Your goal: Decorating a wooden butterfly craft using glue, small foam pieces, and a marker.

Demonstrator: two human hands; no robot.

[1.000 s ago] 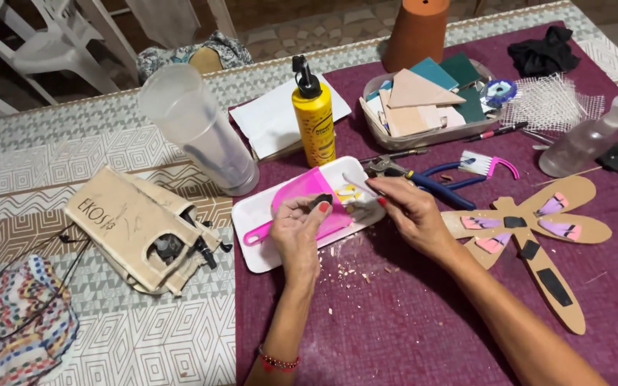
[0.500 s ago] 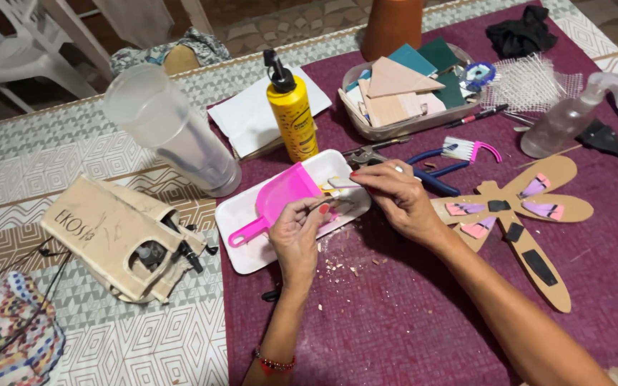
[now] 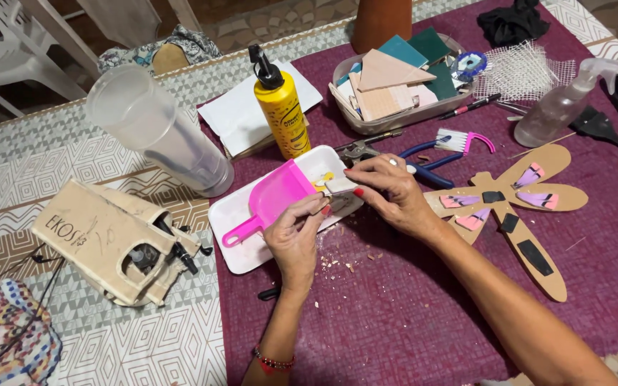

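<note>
My left hand [image 3: 296,236] and my right hand [image 3: 388,193] meet over the near edge of a white foam tray [image 3: 241,250]. Between the fingertips of both hands is a small pale flat piece [image 3: 339,186]. A pink dustpan [image 3: 273,196] lies in the tray just left of my fingers. Small crumbs are scattered on the maroon cloth [image 3: 395,307] below my hands. A cardboard dragonfly shape [image 3: 520,214] with pink and black patches lies to the right of my right wrist.
A yellow squeeze bottle [image 3: 280,107], an overturned clear plastic jar [image 3: 159,136], blue-handled pliers [image 3: 409,154], a tray of tile pieces [image 3: 395,78], a spray bottle [image 3: 563,104], white mesh [image 3: 523,68] and a cardboard tool holder [image 3: 109,239] surround the work spot.
The view has shifted, so everything sits further right and lower in frame. My hands stay over the tray edge; both now pinch the small pale piece together.
</note>
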